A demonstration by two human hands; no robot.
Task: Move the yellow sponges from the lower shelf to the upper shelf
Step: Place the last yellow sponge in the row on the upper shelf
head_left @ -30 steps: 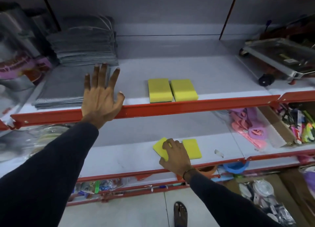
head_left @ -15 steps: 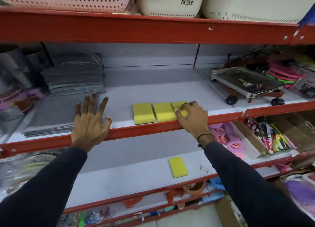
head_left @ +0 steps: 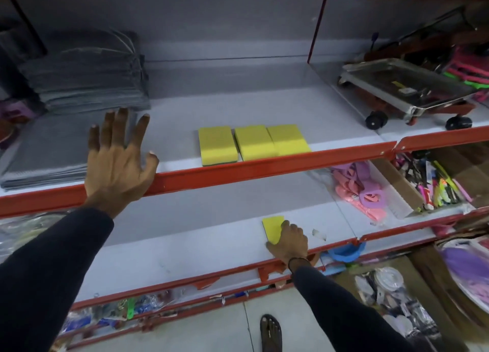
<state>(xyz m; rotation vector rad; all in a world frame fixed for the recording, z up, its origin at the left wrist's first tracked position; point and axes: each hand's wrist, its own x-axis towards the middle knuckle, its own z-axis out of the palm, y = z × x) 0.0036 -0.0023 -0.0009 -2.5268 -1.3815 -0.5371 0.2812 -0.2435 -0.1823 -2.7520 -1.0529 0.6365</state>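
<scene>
Three yellow sponges lie side by side on the upper shelf (head_left: 264,163) near its red front rail: a left sponge (head_left: 217,144), a middle sponge (head_left: 254,142) and a right sponge (head_left: 288,139). One more yellow sponge (head_left: 272,226) lies on the lower shelf (head_left: 185,245). My right hand (head_left: 289,243) rests on this sponge's near end, fingers curled over it; the sponge still lies flat on the shelf. My left hand (head_left: 119,161) is spread flat on the upper shelf's red rail, fingers apart, holding nothing.
A stack of grey mats (head_left: 84,79) fills the upper shelf's left. A steel trolley on wheels (head_left: 404,92) stands at its right. Pink and purple plastic items (head_left: 360,190) and a box of pens (head_left: 434,185) sit right on the lower shelf. A sandalled foot (head_left: 270,333) shows below.
My right hand left the third sponge on the upper shelf and dropped to the last sponge on the lower shelf. The view tilted down. My left hand stayed on the rail.
</scene>
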